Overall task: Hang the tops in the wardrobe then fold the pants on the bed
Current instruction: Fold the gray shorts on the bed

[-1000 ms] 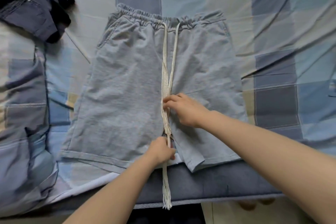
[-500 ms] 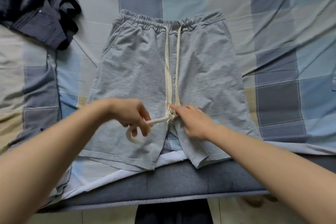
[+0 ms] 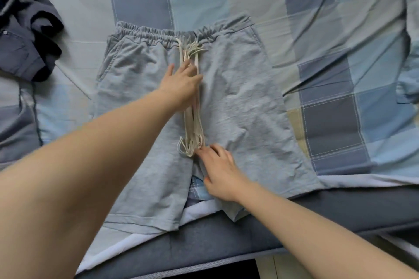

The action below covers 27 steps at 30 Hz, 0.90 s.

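While one pair of grey shorts [image 3: 238, 102] lies flat on the checked bedspread [image 3: 328, 18] near the bed's front edge, two bare hands rest on its cream drawstring [image 3: 193, 127], doubled back up the middle. Left hand [image 3: 181, 84] presses flat, fingers straight; right hand [image 3: 221, 171] touches the folded lower end with straight fingers. One dark garment [image 3: 27, 36] sits upper left, partly cut off.

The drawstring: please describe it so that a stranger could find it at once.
On the checked bedsheet lie grey shorts, waistband away from the person. Down their middle runs the drawstring, doubled back in loops. It alone is cream-white and cord-like, with frayed ends.
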Each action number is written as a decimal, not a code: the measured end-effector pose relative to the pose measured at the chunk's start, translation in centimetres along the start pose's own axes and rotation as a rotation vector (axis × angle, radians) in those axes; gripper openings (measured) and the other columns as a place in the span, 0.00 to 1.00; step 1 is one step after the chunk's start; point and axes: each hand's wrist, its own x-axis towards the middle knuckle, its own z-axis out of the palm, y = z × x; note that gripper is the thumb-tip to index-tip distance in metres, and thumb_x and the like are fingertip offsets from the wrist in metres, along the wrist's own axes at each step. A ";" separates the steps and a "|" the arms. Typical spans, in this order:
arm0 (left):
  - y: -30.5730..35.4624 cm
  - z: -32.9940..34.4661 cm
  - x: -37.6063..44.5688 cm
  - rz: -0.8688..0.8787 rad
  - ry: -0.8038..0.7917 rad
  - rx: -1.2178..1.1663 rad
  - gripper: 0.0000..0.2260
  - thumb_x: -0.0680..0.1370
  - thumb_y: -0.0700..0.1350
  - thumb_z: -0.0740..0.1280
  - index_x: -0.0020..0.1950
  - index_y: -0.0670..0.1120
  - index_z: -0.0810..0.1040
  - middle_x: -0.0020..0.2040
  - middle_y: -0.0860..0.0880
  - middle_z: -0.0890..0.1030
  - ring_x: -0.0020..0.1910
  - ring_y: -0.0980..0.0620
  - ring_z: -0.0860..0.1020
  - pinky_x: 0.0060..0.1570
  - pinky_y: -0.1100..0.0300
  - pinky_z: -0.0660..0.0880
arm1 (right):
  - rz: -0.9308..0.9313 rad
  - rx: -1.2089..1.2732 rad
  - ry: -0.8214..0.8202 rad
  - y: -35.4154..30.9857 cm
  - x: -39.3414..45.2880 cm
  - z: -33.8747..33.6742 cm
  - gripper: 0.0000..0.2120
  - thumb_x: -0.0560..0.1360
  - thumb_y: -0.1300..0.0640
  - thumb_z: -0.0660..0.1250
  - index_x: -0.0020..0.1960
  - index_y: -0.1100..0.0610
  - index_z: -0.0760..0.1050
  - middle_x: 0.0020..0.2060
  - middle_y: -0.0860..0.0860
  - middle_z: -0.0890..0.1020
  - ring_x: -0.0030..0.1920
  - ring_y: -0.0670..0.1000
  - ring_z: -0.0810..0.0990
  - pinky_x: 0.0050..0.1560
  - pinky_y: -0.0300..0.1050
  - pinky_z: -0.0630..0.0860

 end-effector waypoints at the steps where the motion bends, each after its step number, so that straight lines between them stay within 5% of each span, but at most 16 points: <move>1: 0.4 1.3 -0.4 -0.036 -0.072 -0.053 0.23 0.83 0.48 0.56 0.78 0.51 0.59 0.80 0.46 0.52 0.79 0.46 0.44 0.75 0.39 0.45 | 0.004 -0.009 -0.003 -0.1 -0.1 0.0 0.36 0.71 0.59 0.62 0.76 0.55 0.55 0.73 0.51 0.61 0.74 0.57 0.54 0.75 0.54 0.51; 6: 1.6 5.6 -2.8 -0.089 -0.084 -0.026 0.32 0.81 0.59 0.55 0.80 0.54 0.44 0.81 0.48 0.40 0.79 0.45 0.41 0.75 0.40 0.44 | -0.057 -0.115 -0.024 -0.1 -1.8 0.1 0.30 0.73 0.59 0.60 0.75 0.55 0.59 0.76 0.52 0.56 0.76 0.59 0.48 0.75 0.55 0.46; 9: 1.9 6.0 -3.9 -0.130 -0.058 -0.015 0.30 0.82 0.56 0.53 0.80 0.52 0.44 0.80 0.47 0.39 0.79 0.45 0.41 0.75 0.40 0.44 | -0.113 -0.110 -0.068 0.2 -3.1 0.1 0.28 0.74 0.59 0.59 0.74 0.54 0.61 0.78 0.55 0.50 0.77 0.58 0.43 0.75 0.55 0.43; 12: 3.2 5.9 -4.9 -0.160 -0.010 -0.064 0.27 0.83 0.49 0.52 0.80 0.51 0.46 0.80 0.47 0.40 0.79 0.44 0.41 0.74 0.40 0.44 | -0.118 0.034 0.017 1.8 -4.7 -1.2 0.28 0.73 0.63 0.60 0.73 0.56 0.64 0.77 0.55 0.56 0.77 0.57 0.53 0.76 0.53 0.52; 17: 6.3 6.8 -6.9 0.147 0.030 -0.020 0.27 0.81 0.47 0.56 0.80 0.49 0.53 0.81 0.48 0.50 0.80 0.48 0.46 0.76 0.45 0.45 | 0.563 0.147 0.452 9.1 -7.0 -3.9 0.26 0.74 0.65 0.62 0.71 0.63 0.63 0.69 0.59 0.67 0.68 0.60 0.65 0.70 0.52 0.62; 20: 8.8 7.6 -7.9 0.285 -0.052 0.008 0.19 0.83 0.49 0.53 0.74 0.49 0.67 0.75 0.49 0.67 0.73 0.48 0.66 0.70 0.51 0.65 | 0.873 0.288 0.453 13.2 -8.4 -4.1 0.29 0.75 0.59 0.66 0.72 0.65 0.58 0.68 0.64 0.67 0.67 0.65 0.65 0.67 0.55 0.62; 23: 11.2 7.0 -8.4 0.182 -0.041 -0.074 0.18 0.84 0.51 0.51 0.55 0.45 0.79 0.55 0.47 0.80 0.52 0.42 0.80 0.46 0.52 0.77 | 0.868 0.389 0.312 15.4 -9.3 -4.1 0.26 0.75 0.55 0.68 0.69 0.63 0.65 0.64 0.61 0.74 0.64 0.63 0.71 0.61 0.52 0.69; 25: 12.4 6.4 -8.2 0.091 -0.072 -0.151 0.19 0.83 0.52 0.52 0.48 0.44 0.79 0.49 0.43 0.82 0.48 0.39 0.81 0.45 0.52 0.77 | 0.782 0.438 0.221 15.2 -9.5 -4.5 0.14 0.75 0.56 0.67 0.58 0.58 0.74 0.54 0.56 0.81 0.56 0.60 0.78 0.49 0.47 0.71; 27: 13.4 5.6 -7.9 -0.011 -0.161 -0.365 0.19 0.83 0.55 0.55 0.51 0.44 0.81 0.51 0.41 0.83 0.49 0.39 0.81 0.49 0.50 0.78 | 0.645 0.451 0.237 13.9 -9.8 -4.9 0.05 0.74 0.58 0.67 0.50 0.54 0.75 0.45 0.52 0.81 0.49 0.56 0.79 0.42 0.44 0.67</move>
